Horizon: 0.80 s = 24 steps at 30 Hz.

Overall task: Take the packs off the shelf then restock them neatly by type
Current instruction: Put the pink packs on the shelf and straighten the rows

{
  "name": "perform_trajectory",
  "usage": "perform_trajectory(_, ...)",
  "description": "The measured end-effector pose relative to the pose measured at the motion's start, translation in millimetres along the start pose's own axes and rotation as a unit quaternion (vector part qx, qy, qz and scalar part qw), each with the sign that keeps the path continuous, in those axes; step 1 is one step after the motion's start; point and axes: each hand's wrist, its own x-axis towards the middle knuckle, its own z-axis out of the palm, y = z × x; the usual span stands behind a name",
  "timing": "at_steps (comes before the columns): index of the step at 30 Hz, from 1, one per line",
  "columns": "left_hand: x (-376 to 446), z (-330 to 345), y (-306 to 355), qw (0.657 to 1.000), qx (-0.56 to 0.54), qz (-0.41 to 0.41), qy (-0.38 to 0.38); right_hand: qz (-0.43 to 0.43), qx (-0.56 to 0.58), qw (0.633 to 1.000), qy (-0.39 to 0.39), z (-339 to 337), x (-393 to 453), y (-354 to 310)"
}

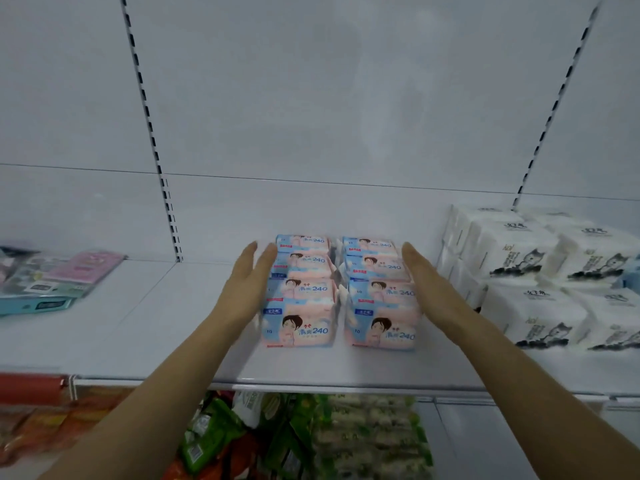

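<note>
My left hand (246, 285) & right hand (420, 277) are both flat, fingers straight, palms facing in on either side of the pink packs (337, 292). Nothing gripped. Left palm looks pressed to the left row; right one is at the right row's side, can't tell if it's truly touching. Packs sit mid shelf (173, 327), two rows running front to back, stacked approx two high, small gap btwn rows.

They look light & soft, thin glossy film over padding, so prob slippery and squashy. Squeeze too hard and they'd buckle; too light and the middle ones could slide out. Best hold, I reckon: palms low on the outer sides, even pressure inward, or take a few at a time by the short ends.

White packs (540, 271) stand to the right, near but apart. Flat pkts (52, 278) lie far left; snack bags (294, 438) below
</note>
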Motion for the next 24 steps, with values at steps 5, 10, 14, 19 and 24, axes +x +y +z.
perform_trajectory(5,-9.8,22.6,-6.7,0.959,-0.231,-0.144,-0.079,0.083,0.235,0.968,-0.034,14.8,7.5,17.2)
perform_trajectory(10,-2.1,25.8,-6.7,0.961,-0.223,-0.136,-0.087,0.079,0.224,0.971,-0.027,17.4,15.5,20.8)
perform_trajectory(14,11.4,14.6,4.2,0.977,-0.177,-0.112,-0.04,0.057,0.124,0.991,0.002,-3.6,21.7,8.6)
perform_trajectory(19,39.7,16.9,18.0,0.978,-0.156,-0.127,-0.047,0.028,0.121,0.992,-0.02,-13.2,62.7,19.0)
perform_trajectory(24,46.2,30.2,21.8,0.97,-0.174,-0.132,-0.102,0.055,0.125,0.99,-0.036,5.4,65.1,-0.4)
